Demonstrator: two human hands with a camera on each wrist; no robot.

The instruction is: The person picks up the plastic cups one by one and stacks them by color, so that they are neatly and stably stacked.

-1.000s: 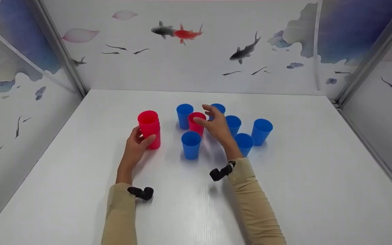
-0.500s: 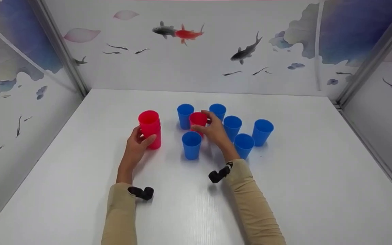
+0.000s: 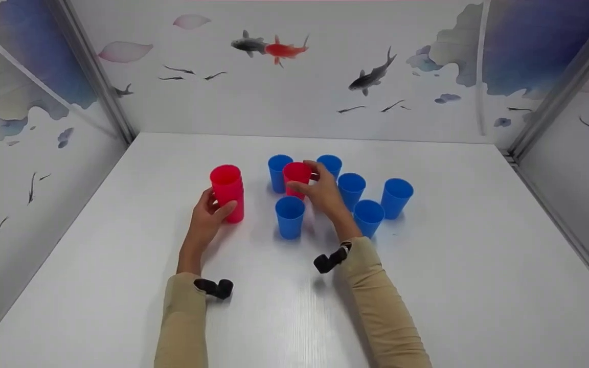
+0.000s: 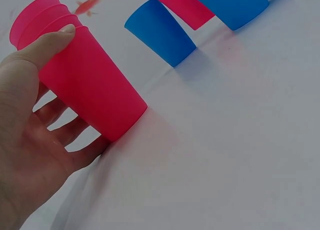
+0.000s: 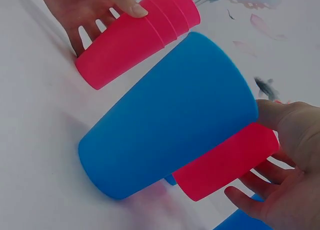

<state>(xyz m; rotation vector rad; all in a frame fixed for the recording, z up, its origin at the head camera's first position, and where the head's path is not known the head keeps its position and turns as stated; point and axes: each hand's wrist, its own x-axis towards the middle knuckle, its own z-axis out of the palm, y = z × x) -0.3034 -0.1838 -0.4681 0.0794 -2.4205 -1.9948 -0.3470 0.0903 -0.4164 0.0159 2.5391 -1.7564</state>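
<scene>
A stack of nested red cups (image 3: 228, 191) stands upright on the table at the left, several rims showing in the left wrist view. My left hand (image 3: 205, 220) grips this stack, thumb across its side and fingers around the back. A single red cup (image 3: 296, 174) is between the thumb and fingers of my right hand (image 3: 325, 191). In the right wrist view, that red cup (image 5: 227, 162) is partly covered by a nearer blue cup (image 5: 170, 115). This blue cup (image 3: 289, 222) stands just in front of the held red one in the head view.
Another blue cup (image 3: 278, 176) stands behind the held red cup. Further blue ones are around my right hand: one at the back (image 3: 330, 163), others beside the wrist (image 3: 368, 214) and farther right (image 3: 397, 197). Printed walls enclose the white table (image 3: 478, 286).
My right hand has come in around the single red cup, gripped it and raised it slightly. The left hand keeps its hold on the red stack.
</scene>
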